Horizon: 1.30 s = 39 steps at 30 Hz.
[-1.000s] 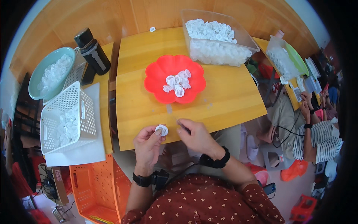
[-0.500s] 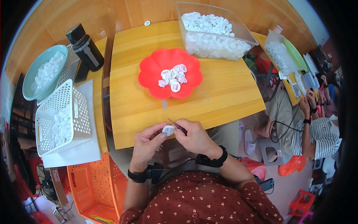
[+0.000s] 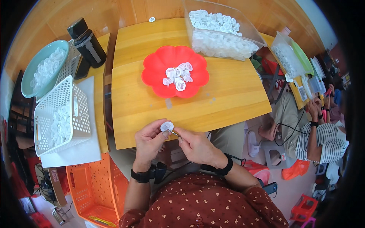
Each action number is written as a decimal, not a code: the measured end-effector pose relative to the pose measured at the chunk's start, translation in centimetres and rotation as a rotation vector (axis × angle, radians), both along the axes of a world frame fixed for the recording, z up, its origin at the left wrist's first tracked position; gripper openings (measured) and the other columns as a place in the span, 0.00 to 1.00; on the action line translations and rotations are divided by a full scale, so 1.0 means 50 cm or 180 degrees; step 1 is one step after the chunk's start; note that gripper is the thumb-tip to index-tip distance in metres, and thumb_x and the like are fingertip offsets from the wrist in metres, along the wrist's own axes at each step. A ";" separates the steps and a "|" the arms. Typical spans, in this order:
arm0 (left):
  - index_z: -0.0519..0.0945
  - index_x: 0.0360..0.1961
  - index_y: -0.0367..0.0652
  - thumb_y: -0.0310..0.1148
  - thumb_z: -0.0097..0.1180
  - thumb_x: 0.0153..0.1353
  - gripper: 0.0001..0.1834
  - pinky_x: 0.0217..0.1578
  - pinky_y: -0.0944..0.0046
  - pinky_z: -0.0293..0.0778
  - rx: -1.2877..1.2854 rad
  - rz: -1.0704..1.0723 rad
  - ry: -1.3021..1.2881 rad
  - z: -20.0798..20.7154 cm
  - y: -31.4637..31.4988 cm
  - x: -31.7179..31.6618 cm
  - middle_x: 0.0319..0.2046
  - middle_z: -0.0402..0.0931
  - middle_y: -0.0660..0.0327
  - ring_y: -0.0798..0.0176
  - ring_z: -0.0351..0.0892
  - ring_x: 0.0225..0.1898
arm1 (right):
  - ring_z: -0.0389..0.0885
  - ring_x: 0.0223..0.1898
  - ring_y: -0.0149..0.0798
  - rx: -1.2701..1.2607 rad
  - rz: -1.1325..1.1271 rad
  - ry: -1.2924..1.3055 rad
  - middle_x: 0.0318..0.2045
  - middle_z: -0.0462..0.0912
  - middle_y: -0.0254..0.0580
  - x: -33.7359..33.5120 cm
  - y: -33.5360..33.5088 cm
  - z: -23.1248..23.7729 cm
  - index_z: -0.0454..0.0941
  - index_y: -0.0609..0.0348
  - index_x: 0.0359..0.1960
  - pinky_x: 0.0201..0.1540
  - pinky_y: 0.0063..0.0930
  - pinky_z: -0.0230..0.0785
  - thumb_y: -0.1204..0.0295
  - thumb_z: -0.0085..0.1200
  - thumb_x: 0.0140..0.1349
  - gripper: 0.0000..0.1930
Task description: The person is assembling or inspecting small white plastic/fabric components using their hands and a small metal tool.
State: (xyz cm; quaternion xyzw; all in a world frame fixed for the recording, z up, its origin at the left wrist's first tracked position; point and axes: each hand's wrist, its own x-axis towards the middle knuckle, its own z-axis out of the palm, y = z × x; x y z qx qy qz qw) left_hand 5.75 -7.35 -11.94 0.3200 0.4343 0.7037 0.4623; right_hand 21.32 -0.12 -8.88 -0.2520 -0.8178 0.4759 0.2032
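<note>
before the red petal-edged bowl (image 3: 155,72), left hand (image 3: 149,140) pinches a white round piece (image 3: 166,125), seemingly unfinished; right hand (image 3: 198,146) grips a slim metal-tipped tool (image 3: 175,133).

White disc (image 3: 167,125), red bowl (image 3: 154,72), yellow tabletop (image 3: 232,87), pale-flecked maroon shirt (image 3: 205,203)

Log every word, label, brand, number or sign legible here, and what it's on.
None can be read.
White disc in the left hand: faint marks, too small.
Discs in the red bowl: dark print, too small.
Grey stool: red-and-white sticker, too small.
Brown box at lower left: marking, blurred.
</note>
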 end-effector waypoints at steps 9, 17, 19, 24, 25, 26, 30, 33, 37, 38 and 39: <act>0.74 0.47 0.30 0.16 0.54 0.55 0.16 0.38 0.73 0.74 -0.0124 -0.0087 0.0047 0.000 0.000 -0.004 0.37 0.77 0.58 0.70 0.77 0.36 | 0.76 0.28 0.56 0.0032 0.0082 0.0021 0.27 0.76 0.59 -0.004 0.005 -0.002 0.67 0.66 0.52 0.31 0.41 0.67 0.80 0.42 0.56 0.19; 0.74 0.45 0.28 0.16 0.53 0.54 0.15 0.36 0.71 0.72 -0.0145 -0.0080 -0.0021 0.005 -0.002 -0.002 0.38 0.77 0.55 0.69 0.76 0.35 | 0.78 0.25 0.42 -0.0873 0.0102 0.0114 0.23 0.76 0.52 0.001 0.010 0.005 0.68 0.63 0.54 0.31 0.30 0.69 0.81 0.39 0.57 0.21; 0.74 0.45 0.28 0.16 0.53 0.54 0.16 0.37 0.71 0.73 -0.0136 -0.0087 -0.0026 0.003 -0.002 -0.002 0.39 0.77 0.55 0.68 0.76 0.35 | 0.78 0.25 0.38 -0.1089 0.0087 -0.0129 0.23 0.77 0.51 0.000 0.015 0.005 0.68 0.63 0.54 0.31 0.28 0.70 0.81 0.38 0.58 0.20; 0.74 0.46 0.28 0.16 0.53 0.54 0.16 0.40 0.69 0.75 -0.0172 -0.0073 0.0011 -0.005 -0.002 -0.003 0.40 0.77 0.54 0.66 0.77 0.38 | 0.78 0.26 0.41 -0.1084 0.0097 -0.0226 0.24 0.77 0.53 -0.002 0.015 0.030 0.68 0.63 0.54 0.32 0.30 0.70 0.80 0.38 0.59 0.20; 0.74 0.46 0.28 0.16 0.53 0.54 0.16 0.40 0.69 0.75 -0.0169 -0.0075 0.0013 -0.005 -0.003 -0.003 0.40 0.77 0.54 0.66 0.77 0.38 | 0.79 0.26 0.45 -0.0915 0.0089 -0.0229 0.25 0.77 0.55 -0.001 0.014 0.034 0.69 0.64 0.53 0.32 0.32 0.70 0.79 0.39 0.59 0.19; 0.73 0.46 0.28 0.16 0.53 0.54 0.16 0.41 0.69 0.75 -0.0198 -0.0070 0.0040 -0.004 -0.003 -0.003 0.40 0.77 0.54 0.66 0.77 0.39 | 0.79 0.26 0.45 -0.0913 0.0089 -0.0227 0.25 0.77 0.55 0.000 0.013 0.034 0.69 0.64 0.53 0.32 0.32 0.70 0.79 0.39 0.59 0.19; 0.74 0.47 0.30 0.15 0.52 0.54 0.16 0.38 0.73 0.73 -0.0253 -0.0049 0.0090 0.001 0.001 0.002 0.37 0.77 0.59 0.71 0.76 0.36 | 0.77 0.30 0.58 -0.0195 0.0029 -0.0377 0.28 0.77 0.61 0.003 0.012 0.037 0.70 0.66 0.50 0.33 0.42 0.69 0.79 0.41 0.57 0.17; 0.74 0.46 0.30 0.15 0.52 0.54 0.16 0.37 0.73 0.73 -0.0266 -0.0059 0.0234 0.001 0.002 0.003 0.36 0.77 0.59 0.71 0.76 0.36 | 0.76 0.31 0.61 0.0018 0.0046 -0.0457 0.28 0.76 0.63 0.002 0.013 0.041 0.70 0.68 0.47 0.34 0.46 0.68 0.79 0.42 0.56 0.16; 0.74 0.46 0.30 0.15 0.54 0.53 0.17 0.41 0.71 0.74 -0.0322 -0.0114 0.0275 -0.007 0.000 0.001 0.39 0.78 0.57 0.68 0.77 0.40 | 0.76 0.30 0.61 0.0407 0.0105 -0.0527 0.25 0.76 0.63 0.001 0.015 0.029 0.69 0.71 0.41 0.33 0.48 0.67 0.79 0.42 0.54 0.13; 0.76 0.45 0.31 0.15 0.53 0.54 0.16 0.40 0.72 0.73 -0.0408 -0.0081 0.0462 -0.001 0.001 0.004 0.38 0.77 0.59 0.70 0.76 0.38 | 0.76 0.30 0.61 0.0404 0.0107 -0.0527 0.25 0.76 0.63 0.000 0.016 0.024 0.69 0.71 0.41 0.33 0.48 0.67 0.79 0.42 0.54 0.13; 0.77 0.44 0.33 0.15 0.52 0.54 0.15 0.38 0.73 0.72 -0.0492 -0.0051 0.0648 0.002 0.000 0.005 0.37 0.77 0.60 0.71 0.76 0.37 | 0.75 0.29 0.62 0.0552 0.0124 -0.0528 0.24 0.76 0.63 -0.001 0.017 0.022 0.69 0.71 0.40 0.32 0.49 0.67 0.79 0.42 0.53 0.12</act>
